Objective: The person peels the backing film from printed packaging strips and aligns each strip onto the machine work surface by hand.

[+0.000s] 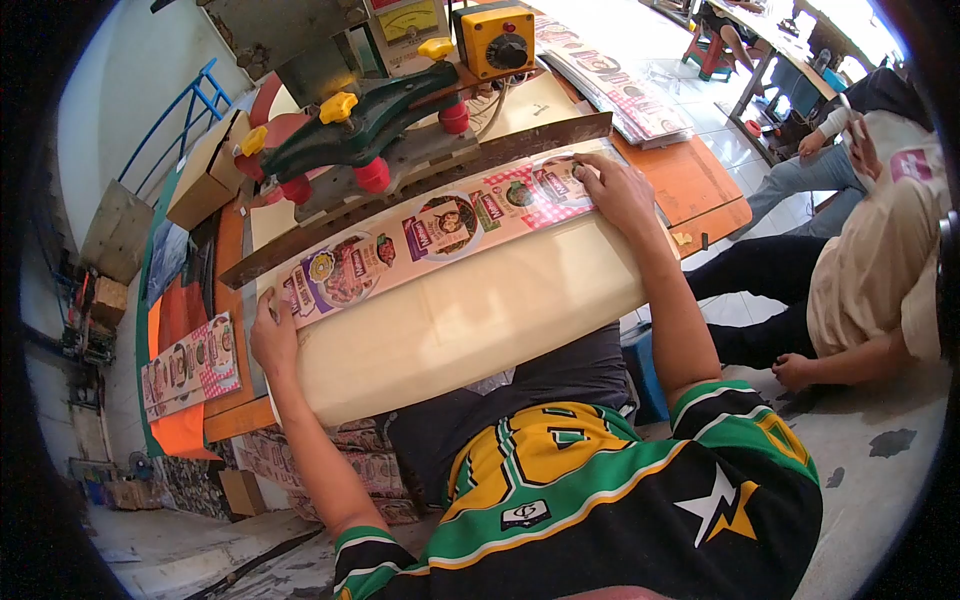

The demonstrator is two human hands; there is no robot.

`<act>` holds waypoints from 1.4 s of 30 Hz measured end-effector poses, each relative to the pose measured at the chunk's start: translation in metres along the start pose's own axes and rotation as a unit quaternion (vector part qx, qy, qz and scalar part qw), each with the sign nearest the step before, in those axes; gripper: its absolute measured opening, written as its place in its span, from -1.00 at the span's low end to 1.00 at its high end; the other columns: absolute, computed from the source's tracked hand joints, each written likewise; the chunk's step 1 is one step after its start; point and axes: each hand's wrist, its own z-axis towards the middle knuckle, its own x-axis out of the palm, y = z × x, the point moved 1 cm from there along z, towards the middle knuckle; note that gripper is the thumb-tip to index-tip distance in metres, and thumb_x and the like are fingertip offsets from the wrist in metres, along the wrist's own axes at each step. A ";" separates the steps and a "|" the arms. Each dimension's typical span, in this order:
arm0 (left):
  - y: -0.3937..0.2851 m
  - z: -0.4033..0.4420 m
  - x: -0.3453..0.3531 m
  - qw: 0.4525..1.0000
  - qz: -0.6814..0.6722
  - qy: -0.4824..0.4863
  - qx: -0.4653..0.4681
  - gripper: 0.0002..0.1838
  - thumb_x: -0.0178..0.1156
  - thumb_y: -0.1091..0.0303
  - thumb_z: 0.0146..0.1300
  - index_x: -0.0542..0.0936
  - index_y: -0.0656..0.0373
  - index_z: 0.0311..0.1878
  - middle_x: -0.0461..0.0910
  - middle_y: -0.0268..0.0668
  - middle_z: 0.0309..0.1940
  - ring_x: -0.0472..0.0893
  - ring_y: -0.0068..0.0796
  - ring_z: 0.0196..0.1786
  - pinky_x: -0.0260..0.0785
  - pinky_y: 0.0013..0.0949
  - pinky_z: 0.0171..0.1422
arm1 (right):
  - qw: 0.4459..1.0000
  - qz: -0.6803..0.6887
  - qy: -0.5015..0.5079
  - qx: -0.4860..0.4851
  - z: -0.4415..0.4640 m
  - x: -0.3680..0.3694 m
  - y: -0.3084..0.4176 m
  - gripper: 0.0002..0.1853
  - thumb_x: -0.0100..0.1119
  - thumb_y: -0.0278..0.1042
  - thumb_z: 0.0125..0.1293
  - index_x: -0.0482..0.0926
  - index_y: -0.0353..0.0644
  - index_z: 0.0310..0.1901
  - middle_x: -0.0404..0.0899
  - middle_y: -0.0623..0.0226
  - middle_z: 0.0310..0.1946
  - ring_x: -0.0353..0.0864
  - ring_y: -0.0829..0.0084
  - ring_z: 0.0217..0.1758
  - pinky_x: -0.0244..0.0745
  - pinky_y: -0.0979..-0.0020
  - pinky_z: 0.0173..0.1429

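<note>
A long printed strip [400, 240] with food pictures lies along a cream-coloured padded board or sheet [470, 310], close under a dark metal bar [420, 195] of a machine. At the strip's left end my left hand [275, 335] grips the edge, fingertips on the corner. My right hand [618, 195] holds the opposite end, its thumb and fingers closed at the edge. Above the bar stands the machine's dark green frame [390, 115] with yellow knobs and red feet. The undersides of both hands are hidden.
A stack of printed strips [190, 365] lies at the left, beside a cardboard box [208, 170]. More printed sheets [620, 90] are piled at the back right. A yellow control box [495, 42] sits on the machine. Other people sit at the right, one in a beige shirt [870, 270].
</note>
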 end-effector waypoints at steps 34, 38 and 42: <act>-0.002 -0.001 -0.001 0.999 -0.027 0.005 -0.019 -0.51 0.12 -0.02 0.42 0.58 0.03 0.27 0.70 0.08 -0.22 0.69 0.11 -0.09 0.47 -0.02 0.03 | 1.000 -0.013 -0.007 0.001 0.006 0.013 -0.012 -0.62 0.06 0.14 0.45 0.64 0.28 0.17 0.74 0.17 -0.28 0.71 0.08 -0.12 0.55 0.08 -0.02; -0.003 0.000 0.000 0.999 -0.032 0.014 -0.023 -0.53 0.10 0.03 0.41 0.57 0.03 0.28 0.69 0.13 -0.08 0.67 0.13 0.04 0.46 -0.02 0.10 | 1.000 -0.008 -0.008 0.009 0.006 0.014 -0.015 -0.59 0.06 0.15 0.45 0.63 0.23 0.19 0.74 0.20 -0.29 0.70 0.09 -0.12 0.53 0.08 0.00; -0.007 -0.002 -0.003 1.000 -0.024 0.001 -0.013 -0.53 0.09 0.06 0.41 0.56 0.03 0.29 0.68 0.13 -0.02 0.65 0.14 0.08 0.45 -0.02 0.14 | 1.000 0.000 -0.014 -0.006 0.004 0.010 -0.011 -0.59 0.05 0.09 0.45 0.63 0.09 0.17 0.75 0.08 -0.20 0.73 0.04 -0.08 0.57 0.05 0.00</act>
